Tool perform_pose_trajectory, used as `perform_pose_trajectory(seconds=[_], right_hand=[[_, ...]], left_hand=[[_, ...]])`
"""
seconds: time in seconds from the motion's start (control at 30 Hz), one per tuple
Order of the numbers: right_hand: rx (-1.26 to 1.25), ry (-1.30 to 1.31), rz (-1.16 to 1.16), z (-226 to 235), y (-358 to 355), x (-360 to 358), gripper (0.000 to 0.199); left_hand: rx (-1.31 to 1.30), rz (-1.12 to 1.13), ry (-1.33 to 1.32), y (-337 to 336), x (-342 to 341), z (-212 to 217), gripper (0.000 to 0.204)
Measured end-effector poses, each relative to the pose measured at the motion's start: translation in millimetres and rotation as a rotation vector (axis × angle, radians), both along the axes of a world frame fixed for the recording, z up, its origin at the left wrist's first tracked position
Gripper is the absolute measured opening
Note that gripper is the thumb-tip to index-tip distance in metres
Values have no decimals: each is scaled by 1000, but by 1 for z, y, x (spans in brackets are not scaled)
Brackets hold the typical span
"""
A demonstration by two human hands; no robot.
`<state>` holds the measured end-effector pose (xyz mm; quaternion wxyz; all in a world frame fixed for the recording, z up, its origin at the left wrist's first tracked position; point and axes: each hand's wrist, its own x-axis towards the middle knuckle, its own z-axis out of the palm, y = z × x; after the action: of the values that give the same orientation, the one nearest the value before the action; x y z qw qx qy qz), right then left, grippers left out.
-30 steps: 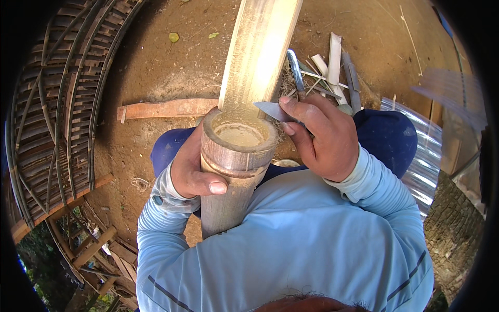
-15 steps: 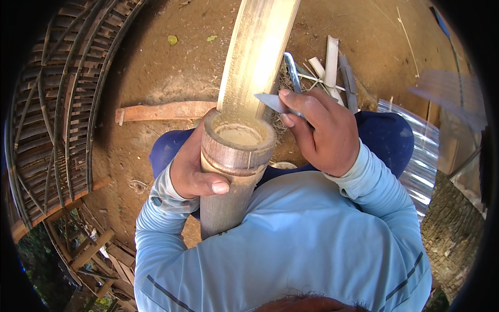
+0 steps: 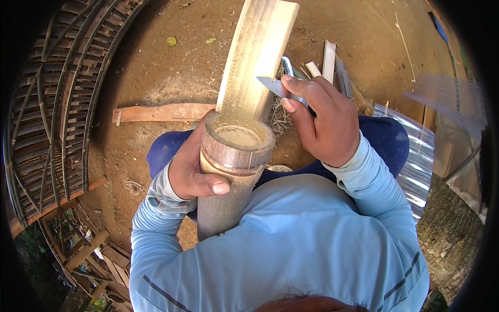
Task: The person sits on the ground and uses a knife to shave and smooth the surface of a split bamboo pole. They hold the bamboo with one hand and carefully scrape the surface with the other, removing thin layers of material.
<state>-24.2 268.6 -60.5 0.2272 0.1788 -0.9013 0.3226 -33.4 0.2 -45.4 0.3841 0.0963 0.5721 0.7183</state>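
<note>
A thick bamboo pole point(image 3: 236, 156) leans against my chest, its near end a closed node ring, its far part split open into a pale trough point(image 3: 257, 57). My left hand point(image 3: 195, 166) wraps around the pole just below the ring, thumb on its front. My right hand point(image 3: 325, 122) is closed on the handle of a knife point(image 3: 273, 86). The blade's tip rests against the right edge of the split part.
Bare earth lies below. A flat wooden slat point(image 3: 163, 112) lies on the ground to the left. Cut bamboo strips point(image 3: 328, 60) and shavings lie behind my right hand. A woven bamboo frame point(image 3: 57, 104) curves along the left. Corrugated metal sheet point(image 3: 416, 171) is at right.
My right hand has moved the knife up and away along the right edge of the split bamboo. My left hand keeps its grip on the pole.
</note>
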Motion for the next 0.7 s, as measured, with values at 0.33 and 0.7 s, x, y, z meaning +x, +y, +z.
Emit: perform_pose_trajectory(seconds=[0.33,0.7], right_hand=[[92,44,32,11,7,-10,28],[143,143,-61,22,27,-35,22]], left_hand=[[26,3,8,0,0,2,120],[42,-23,57,-5,1,-6,114]])
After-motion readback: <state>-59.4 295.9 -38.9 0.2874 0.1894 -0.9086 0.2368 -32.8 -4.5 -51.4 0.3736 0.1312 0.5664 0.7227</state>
